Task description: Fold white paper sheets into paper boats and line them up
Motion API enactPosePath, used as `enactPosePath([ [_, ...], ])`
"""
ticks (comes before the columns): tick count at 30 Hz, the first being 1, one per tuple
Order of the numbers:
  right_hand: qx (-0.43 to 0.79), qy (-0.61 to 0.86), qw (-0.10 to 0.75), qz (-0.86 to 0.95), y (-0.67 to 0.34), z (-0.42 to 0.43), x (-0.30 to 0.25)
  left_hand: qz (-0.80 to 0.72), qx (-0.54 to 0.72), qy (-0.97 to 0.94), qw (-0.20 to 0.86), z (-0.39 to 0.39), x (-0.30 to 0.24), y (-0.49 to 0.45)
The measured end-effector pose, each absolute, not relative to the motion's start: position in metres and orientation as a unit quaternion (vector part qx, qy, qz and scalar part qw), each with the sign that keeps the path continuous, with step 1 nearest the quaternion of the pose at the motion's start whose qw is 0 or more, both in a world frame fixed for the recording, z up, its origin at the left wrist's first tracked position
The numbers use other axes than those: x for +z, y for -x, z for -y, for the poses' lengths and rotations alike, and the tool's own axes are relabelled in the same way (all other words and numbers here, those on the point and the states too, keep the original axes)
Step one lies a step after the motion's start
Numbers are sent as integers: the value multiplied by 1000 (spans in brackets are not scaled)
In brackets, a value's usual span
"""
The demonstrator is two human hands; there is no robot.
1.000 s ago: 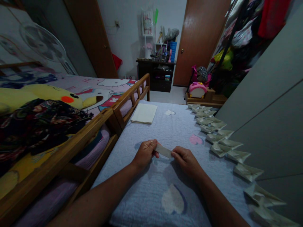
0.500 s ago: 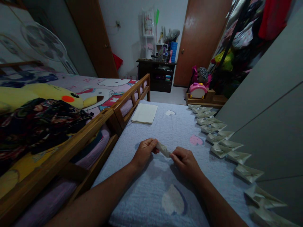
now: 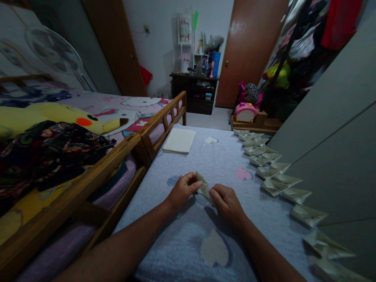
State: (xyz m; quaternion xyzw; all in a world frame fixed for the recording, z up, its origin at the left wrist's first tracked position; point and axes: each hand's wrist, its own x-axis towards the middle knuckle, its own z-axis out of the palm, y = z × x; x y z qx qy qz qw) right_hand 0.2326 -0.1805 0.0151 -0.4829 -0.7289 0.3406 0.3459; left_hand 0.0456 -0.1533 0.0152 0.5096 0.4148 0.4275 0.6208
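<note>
Both my hands hold one small folded piece of pale paper (image 3: 203,185) just above a light blue quilted mattress (image 3: 205,231). My left hand (image 3: 183,190) pinches its left side with fingers closed. My right hand (image 3: 225,201) pinches its right lower end, fingers curled. The paper stands tilted, one tip pointing up and away. A stack of flat pale sheets (image 3: 179,140) lies further off on the mattress, to the left.
A row of several folded paper boats (image 3: 273,168) lines the mattress's right edge beside a grey wardrobe (image 3: 331,129). A wooden bed rail (image 3: 138,141) runs along the left, with a yellow plush toy (image 3: 67,115) and dark clothing (image 3: 49,152) beyond. A brown door (image 3: 249,51) stands ahead.
The folded paper has turned from lying nearly flat between my hands to standing tilted. My hands have drawn closer together.
</note>
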Motion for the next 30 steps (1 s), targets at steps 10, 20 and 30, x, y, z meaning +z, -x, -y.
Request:
enactPosePath([
  [10, 462, 507, 358, 634, -228, 176, 16, -341, 387, -530, 673, 157, 11, -47],
  [20, 445, 528, 360, 628, -227, 173, 11, -334, 384, -516, 689, 158, 9, -49],
  [30, 442, 527, 379, 619, -226, 174, 8, -281, 378, -478, 741, 157, 5, -51],
])
